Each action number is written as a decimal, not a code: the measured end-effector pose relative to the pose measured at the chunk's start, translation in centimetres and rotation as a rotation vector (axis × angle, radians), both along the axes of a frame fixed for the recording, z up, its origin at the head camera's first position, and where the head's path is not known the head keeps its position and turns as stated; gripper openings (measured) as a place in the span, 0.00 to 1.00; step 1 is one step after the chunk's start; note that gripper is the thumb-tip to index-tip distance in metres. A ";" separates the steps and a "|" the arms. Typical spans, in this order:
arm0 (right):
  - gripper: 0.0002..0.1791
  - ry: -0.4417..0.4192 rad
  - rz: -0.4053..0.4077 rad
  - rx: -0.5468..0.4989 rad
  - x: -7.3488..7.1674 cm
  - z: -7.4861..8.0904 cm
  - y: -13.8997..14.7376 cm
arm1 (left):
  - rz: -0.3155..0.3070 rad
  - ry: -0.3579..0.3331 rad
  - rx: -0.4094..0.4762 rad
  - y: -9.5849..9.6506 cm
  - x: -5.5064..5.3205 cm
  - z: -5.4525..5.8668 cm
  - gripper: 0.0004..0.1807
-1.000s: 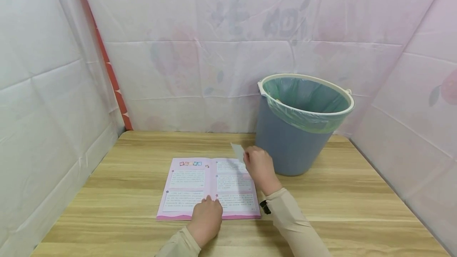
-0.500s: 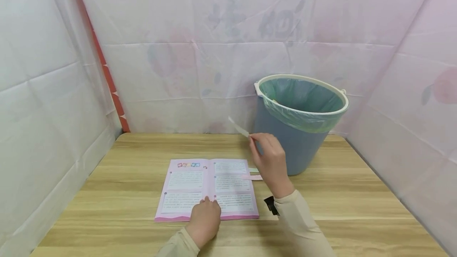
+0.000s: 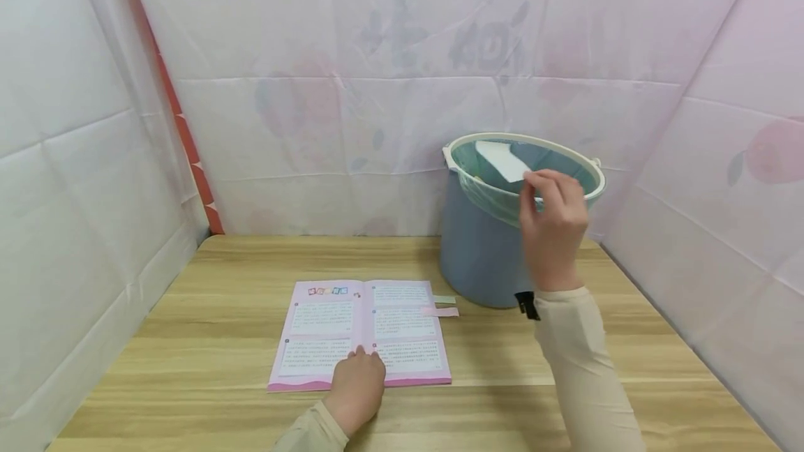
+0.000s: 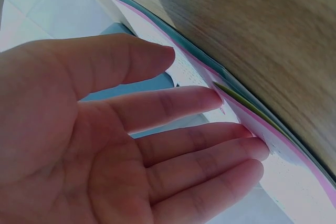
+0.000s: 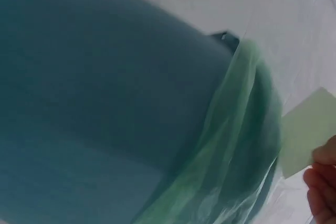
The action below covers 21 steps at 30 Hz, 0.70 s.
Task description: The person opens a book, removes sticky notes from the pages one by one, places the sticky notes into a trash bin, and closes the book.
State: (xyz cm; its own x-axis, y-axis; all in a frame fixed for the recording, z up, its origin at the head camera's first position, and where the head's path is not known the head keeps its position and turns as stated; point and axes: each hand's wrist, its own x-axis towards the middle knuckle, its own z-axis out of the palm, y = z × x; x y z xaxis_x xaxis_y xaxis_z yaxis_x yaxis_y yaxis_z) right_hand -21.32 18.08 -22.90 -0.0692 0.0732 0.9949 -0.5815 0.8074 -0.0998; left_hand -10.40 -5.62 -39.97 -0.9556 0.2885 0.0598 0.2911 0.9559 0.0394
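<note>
Between the thumb and fingers of my right hand (image 3: 554, 225) is a small pale slip of paper (image 3: 504, 160), held over the opening of a blue-grey trash can (image 3: 480, 257). The right wrist view shows the slip (image 5: 307, 129) looking pale green beside the can's bag. An open booklet (image 3: 361, 361) with pink-edged printed pages lies on the table. My left hand (image 3: 356, 383) rests on its lower middle, fingertips touching the pages. In the left wrist view the left fingers (image 4: 184, 150) are extended. A green sticky tab (image 3: 444, 299) and a pink sticky tab (image 3: 442, 312) stick out from the right page.
The trash can has a cream rim (image 3: 447, 157) with side handles and a green plastic bag (image 3: 496, 202) folded over it. It stands at the back right of the wooden table (image 3: 188, 340). Pale printed cloth (image 3: 301, 145) encloses the back and sides.
My right hand has lifted the slip of paper from over the booklet's right page, up and rightward to above the trash can. The tabs have come into view. The left hand stays on the booklet.
</note>
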 end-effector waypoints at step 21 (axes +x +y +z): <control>0.07 -0.393 -0.151 0.016 -1.0 0.8 2.6 | 0.001 0.008 -0.001 0.2 -0.1 -0.3 0.16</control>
State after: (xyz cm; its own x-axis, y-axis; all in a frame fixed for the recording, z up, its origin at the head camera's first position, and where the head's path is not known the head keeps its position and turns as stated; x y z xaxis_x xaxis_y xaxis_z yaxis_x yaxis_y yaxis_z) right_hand -22.32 20.72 -22.11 -0.4335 0.0961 0.8960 -0.3765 0.8840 -0.2770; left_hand -10.49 -5.46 -40.23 -0.9553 0.2879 0.0673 0.2907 0.9561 0.0362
